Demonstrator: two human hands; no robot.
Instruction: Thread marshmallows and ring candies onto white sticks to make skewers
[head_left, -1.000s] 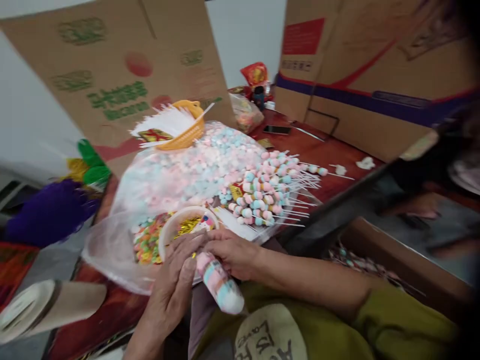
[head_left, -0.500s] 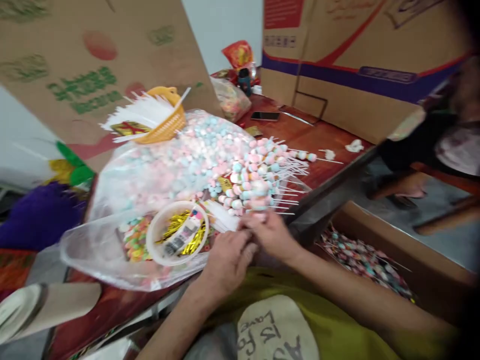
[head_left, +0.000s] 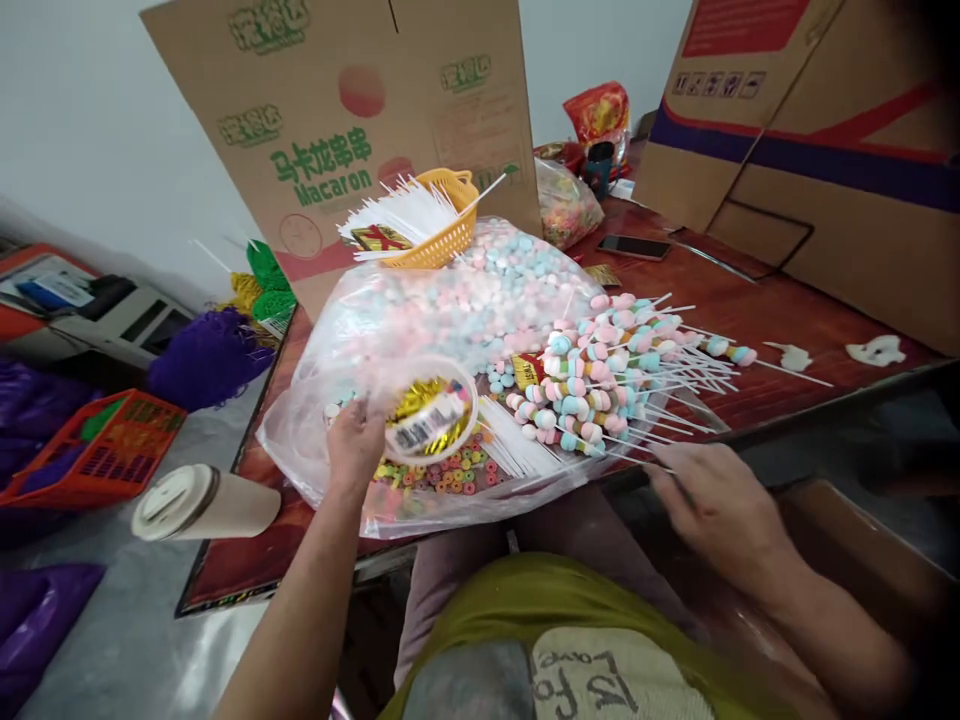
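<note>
My left hand [head_left: 355, 440] is over the clear plastic bag [head_left: 300, 425], left of a round white tub [head_left: 474, 400] holding gold twist ties [head_left: 420, 395]. Its fingers look pinched together, but what is in them is smeared. At the right, my right hand [head_left: 712, 495] is blurred by motion near the stick ends of a pile of marshmallow skewers [head_left: 581, 390]. Whether it touches a stick, I cannot tell. Loose pink, white and blue marshmallows [head_left: 480, 290] lie across the bag. White sticks [head_left: 514, 440] and coloured cereal rings [head_left: 465, 470] lie beside the tub.
A yellow basket [head_left: 442, 240] of white sticks stands before a tall cardboard box [head_left: 225, 190]. Another carton [head_left: 750, 190] rises at the right, with a phone [head_left: 634, 247] nearby. A lidded cup [head_left: 232, 503] is at the table's left edge. One open box [head_left: 862, 530] sits below right.
My hands were together in front of the skewers; now they are apart, the left by the tub and the right by the stick ends. The view has shifted left.
</note>
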